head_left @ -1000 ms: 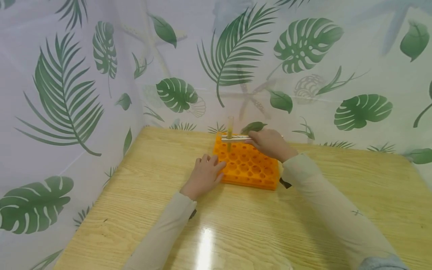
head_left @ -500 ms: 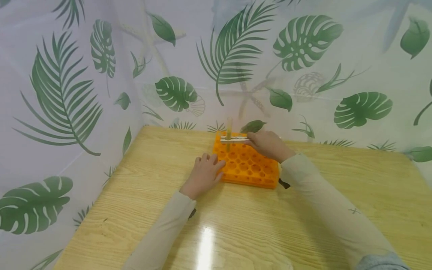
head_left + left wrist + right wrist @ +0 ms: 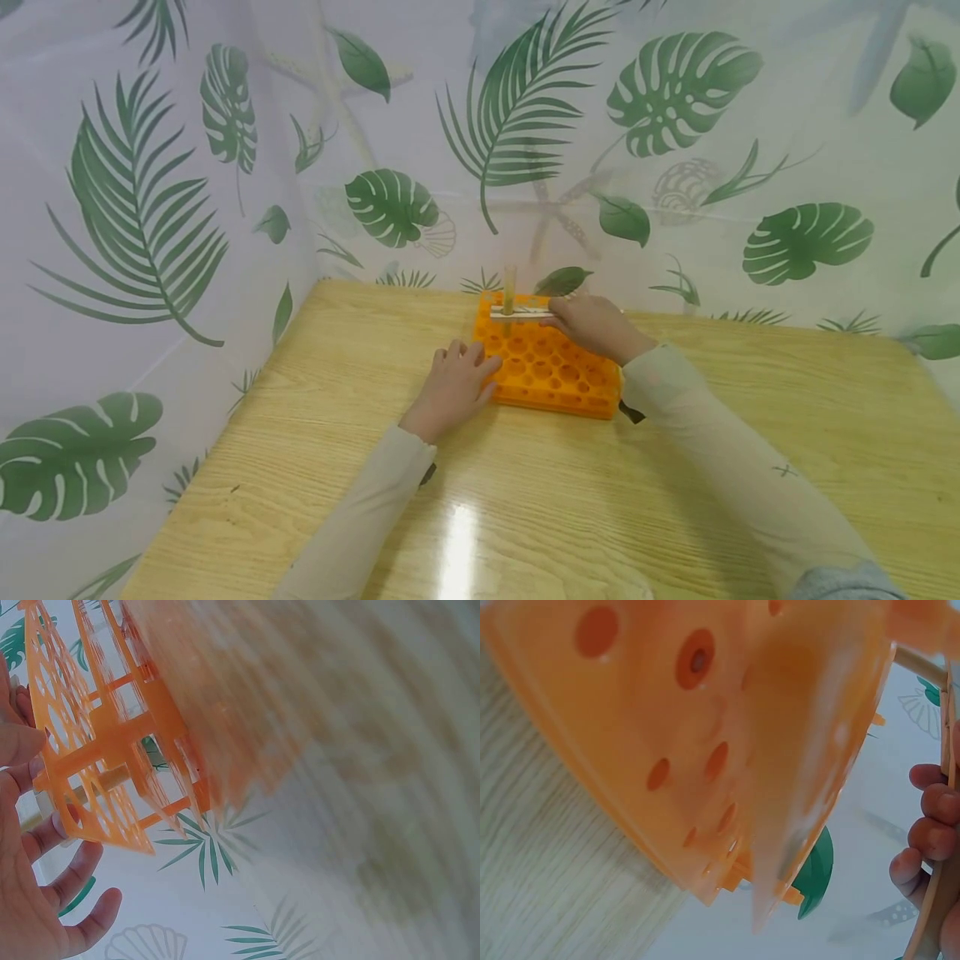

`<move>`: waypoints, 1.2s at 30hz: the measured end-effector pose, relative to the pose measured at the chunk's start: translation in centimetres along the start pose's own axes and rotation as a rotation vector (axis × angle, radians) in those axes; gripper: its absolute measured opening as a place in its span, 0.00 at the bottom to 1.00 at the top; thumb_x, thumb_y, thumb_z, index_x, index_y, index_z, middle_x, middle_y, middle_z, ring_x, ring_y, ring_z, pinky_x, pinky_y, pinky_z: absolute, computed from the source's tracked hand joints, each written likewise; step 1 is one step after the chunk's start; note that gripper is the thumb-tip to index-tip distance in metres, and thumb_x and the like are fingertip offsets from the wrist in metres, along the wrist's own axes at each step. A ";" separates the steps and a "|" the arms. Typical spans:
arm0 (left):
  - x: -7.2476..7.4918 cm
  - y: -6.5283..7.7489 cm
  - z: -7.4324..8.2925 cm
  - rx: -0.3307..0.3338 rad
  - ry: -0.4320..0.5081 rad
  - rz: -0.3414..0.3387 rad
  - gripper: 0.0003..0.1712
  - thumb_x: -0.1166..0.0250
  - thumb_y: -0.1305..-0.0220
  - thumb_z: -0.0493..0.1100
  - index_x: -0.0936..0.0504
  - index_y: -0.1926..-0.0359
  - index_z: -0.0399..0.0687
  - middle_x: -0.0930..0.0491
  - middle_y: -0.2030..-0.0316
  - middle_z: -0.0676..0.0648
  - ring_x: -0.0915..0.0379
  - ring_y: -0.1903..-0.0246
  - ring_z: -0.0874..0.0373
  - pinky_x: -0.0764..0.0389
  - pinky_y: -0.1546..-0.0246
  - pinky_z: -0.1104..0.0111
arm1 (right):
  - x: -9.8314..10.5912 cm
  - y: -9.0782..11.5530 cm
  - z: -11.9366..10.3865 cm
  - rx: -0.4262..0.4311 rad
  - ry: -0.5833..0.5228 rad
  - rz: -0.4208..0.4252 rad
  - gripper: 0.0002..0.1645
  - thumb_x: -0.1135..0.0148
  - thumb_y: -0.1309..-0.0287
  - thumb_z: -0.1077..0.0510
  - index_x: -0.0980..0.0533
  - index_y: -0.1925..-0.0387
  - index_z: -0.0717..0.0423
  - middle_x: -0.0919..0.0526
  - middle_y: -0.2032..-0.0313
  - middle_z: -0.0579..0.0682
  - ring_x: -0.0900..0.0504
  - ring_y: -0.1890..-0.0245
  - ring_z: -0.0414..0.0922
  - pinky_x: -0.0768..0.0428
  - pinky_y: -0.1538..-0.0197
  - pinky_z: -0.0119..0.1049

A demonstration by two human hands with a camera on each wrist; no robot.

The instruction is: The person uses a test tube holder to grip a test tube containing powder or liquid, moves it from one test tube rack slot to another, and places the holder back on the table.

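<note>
An orange test tube rack point(image 3: 555, 403) stands on the table, its top full of round holes. My left hand point(image 3: 452, 390) holds its left front corner; in the left wrist view the fingertips point(image 3: 91, 855) are spread along the top plate's edge. My right hand point(image 3: 596, 327) grips a wooden test tube clamp point(image 3: 531, 312) that reaches left across the back of the rack. Between the clamp's ends stands a clear test tube point(image 3: 509, 290) with yellowish liquid, upright over the back left holes. Its lower end overlaps the rack. In the right wrist view, curled fingers point(image 3: 934, 817) wrap the clamp.
The wood-grain table point(image 3: 315, 375) extends around the rack on both sides and in front. A leaf-printed cloth point(image 3: 675, 125) hangs right behind the table's back edge and along its left side. Dark straps show at both sleeves.
My right hand has sunk slightly, and the clamp and test tube have come down with it toward the rack. The left hand stays in place on the rack's corner.
</note>
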State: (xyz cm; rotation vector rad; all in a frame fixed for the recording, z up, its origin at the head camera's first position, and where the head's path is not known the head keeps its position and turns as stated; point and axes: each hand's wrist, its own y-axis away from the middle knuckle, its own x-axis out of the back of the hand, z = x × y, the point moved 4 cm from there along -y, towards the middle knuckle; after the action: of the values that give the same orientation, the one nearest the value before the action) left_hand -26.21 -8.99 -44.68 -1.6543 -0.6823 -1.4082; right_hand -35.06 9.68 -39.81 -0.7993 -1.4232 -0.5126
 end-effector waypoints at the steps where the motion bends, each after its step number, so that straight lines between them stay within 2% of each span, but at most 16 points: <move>1: 0.0 0.0 0.0 -0.001 0.003 -0.001 0.12 0.45 0.33 0.53 0.30 0.52 0.57 0.32 0.62 0.49 0.37 0.60 0.50 0.34 0.61 0.60 | 0.0 0.0 0.0 0.002 0.000 0.001 0.15 0.46 0.36 0.49 0.29 0.71 0.56 0.25 0.80 0.50 0.31 0.82 0.46 0.26 0.70 0.43; 18: 0.0 -0.1 -0.1 0.000 0.001 -0.001 0.11 0.45 0.33 0.53 0.31 0.53 0.57 0.32 0.62 0.50 0.38 0.61 0.51 0.36 0.62 0.61 | -0.6 0.1 0.0 0.001 -0.012 -0.029 0.15 0.49 0.34 0.49 0.33 0.71 0.55 0.36 0.85 0.46 0.37 0.83 0.44 0.33 0.75 0.37; 36: 0.1 0.0 -0.1 -0.006 0.026 0.022 0.11 0.44 0.33 0.52 0.30 0.53 0.56 0.32 0.62 0.49 0.39 0.61 0.51 0.40 0.64 0.63 | -0.9 0.1 0.1 0.009 -0.014 -0.018 0.15 0.47 0.35 0.49 0.31 0.70 0.55 0.30 0.84 0.47 0.35 0.84 0.44 0.31 0.75 0.37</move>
State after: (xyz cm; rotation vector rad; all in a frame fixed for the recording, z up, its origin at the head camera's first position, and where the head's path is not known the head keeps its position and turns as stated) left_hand -26.27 -9.05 -44.55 -1.6413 -0.6434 -1.4146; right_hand -35.16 9.63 -40.72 -0.7851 -1.4460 -0.5152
